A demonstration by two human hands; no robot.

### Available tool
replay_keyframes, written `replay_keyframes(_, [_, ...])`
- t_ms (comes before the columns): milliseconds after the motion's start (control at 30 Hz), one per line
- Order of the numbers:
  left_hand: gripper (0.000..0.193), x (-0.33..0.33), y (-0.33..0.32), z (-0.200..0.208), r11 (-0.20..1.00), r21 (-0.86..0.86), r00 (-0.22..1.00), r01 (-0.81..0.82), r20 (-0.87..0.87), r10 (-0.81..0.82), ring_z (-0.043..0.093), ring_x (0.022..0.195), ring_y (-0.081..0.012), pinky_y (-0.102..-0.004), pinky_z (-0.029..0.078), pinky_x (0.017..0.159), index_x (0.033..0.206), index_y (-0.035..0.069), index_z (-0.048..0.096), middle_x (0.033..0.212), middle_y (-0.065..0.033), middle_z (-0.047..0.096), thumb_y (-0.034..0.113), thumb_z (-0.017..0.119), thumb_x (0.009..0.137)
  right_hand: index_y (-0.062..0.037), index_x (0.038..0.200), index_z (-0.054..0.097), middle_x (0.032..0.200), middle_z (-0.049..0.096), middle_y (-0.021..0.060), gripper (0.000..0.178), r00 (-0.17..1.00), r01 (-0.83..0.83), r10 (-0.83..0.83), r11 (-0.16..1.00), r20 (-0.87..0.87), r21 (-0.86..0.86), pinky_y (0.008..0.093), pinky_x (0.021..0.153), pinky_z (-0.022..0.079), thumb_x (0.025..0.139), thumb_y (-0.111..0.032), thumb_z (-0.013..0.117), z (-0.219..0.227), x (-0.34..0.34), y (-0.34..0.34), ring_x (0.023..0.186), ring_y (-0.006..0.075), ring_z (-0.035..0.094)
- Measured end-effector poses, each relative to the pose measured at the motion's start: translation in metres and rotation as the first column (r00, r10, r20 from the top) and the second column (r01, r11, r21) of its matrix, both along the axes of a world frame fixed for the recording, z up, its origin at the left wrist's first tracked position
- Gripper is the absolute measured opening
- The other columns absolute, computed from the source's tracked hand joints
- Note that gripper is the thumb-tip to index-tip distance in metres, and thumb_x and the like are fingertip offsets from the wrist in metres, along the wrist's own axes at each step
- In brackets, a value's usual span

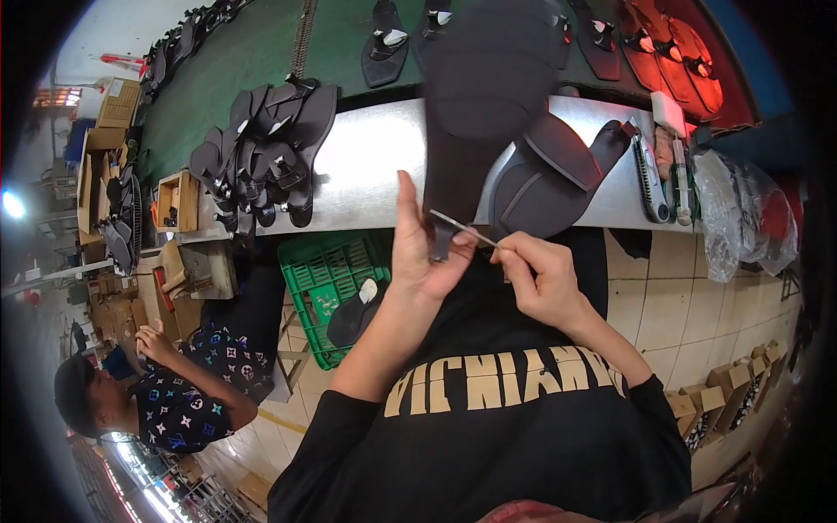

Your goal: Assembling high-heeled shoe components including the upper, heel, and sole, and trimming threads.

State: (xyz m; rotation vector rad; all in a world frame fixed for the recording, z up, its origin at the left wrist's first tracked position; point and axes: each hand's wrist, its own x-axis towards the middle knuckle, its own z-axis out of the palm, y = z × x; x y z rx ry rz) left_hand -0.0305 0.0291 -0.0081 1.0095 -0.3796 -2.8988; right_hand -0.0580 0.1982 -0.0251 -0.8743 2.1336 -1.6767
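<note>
My left hand holds a long black sandal sole by its near end. Its thumb stands up beside the sole, with the fingers curled round that end. The sole's broad part rises away from me, slightly blurred. A short dark strap-like piece lies against the left palm. Between finger and thumb, my right hand pinches a thin, flat metal tool. The tool's far end crosses the sole's near end and the dark piece. Whether it touches them I cannot tell.
Black soles lie stacked on the metal bench, left of a utility knife and a syringe-like tube. Black straps and soles are heaped leftward. Beyond runs a green belt. A green crate and a co-worker are left.
</note>
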Motion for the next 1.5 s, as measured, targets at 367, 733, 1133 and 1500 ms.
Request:
replay_keyframes(367, [0.033, -0.008, -0.077, -0.026, 0.958, 0.164, 0.941, -0.234, -0.210, 0.266, 0.058, 0.071, -0.0163, -0.0214, 0.032, 0.042, 0.090, 0.013, 0.063, 0.079, -0.0005, 0.063, 0.045, 0.056, 0.092, -0.0042, 0.081, 0.057, 0.070, 0.058, 0.0116, 0.004, 0.907, -0.412, 0.407, 0.911, -0.107, -0.022, 0.0376, 0.055, 0.048, 0.085, -0.005, 0.059, 0.012, 0.023, -0.034, 0.061, 0.0302, 0.060])
replay_keyframes(733, [0.085, 0.103, -0.341, 0.030, 0.452, -0.758, 0.754, -0.470, -0.079, 0.652, 0.027, 0.137, -0.0397, -0.0540, 0.037, 0.108, 0.148, 0.004, 0.021, 0.153, -0.0242, 0.006, 0.055, 0.056, 0.090, 0.0000, 0.079, 0.056, 0.064, 0.051, -0.0009, 0.018, 0.981, 0.184, -0.182, 0.983, 0.066, -0.027, 0.0220, 0.051, 0.035, 0.095, -0.006, 0.049, 0.013, -0.061, 0.026, 0.056, 0.0051, 0.045])
replay_keyframes(1133, [0.060, -0.163, -0.200, -0.055, -0.370, -0.925, 0.986, 0.091, 0.031, 0.165, 0.060, 0.114, -0.0315, -0.0369, 0.045, 0.095, 0.132, -0.001, 0.052, 0.126, -0.0215, 0.060, 0.035, 0.068, 0.087, 0.0022, 0.114, 0.063, 0.091, 0.057, 0.0139, 0.029, 0.813, 0.507, -0.424, 0.853, -0.400, 0.127, 0.0338, 0.072, 0.047, 0.084, 0.002, 0.059, -0.016, -0.109, 0.059, 0.079, 0.0277, 0.057])
replay_keyframes(1500, [0.025, -0.213, -0.199, -0.046, -0.683, -0.726, 0.954, -0.074, -0.251, 0.162, 0.065, 0.083, -0.0205, -0.0321, 0.052, 0.073, 0.099, 0.007, 0.071, 0.093, -0.0087, 0.064, 0.009, 0.077, 0.074, -0.0030, 0.090, 0.064, 0.089, 0.059, 0.0112, 0.014, 0.733, 0.575, -0.408, 0.799, -0.545, 0.175, 0.0374, 0.075, 0.045, 0.077, -0.001, 0.068, -0.031, -0.120, 0.066, 0.084, 0.0312, 0.056])
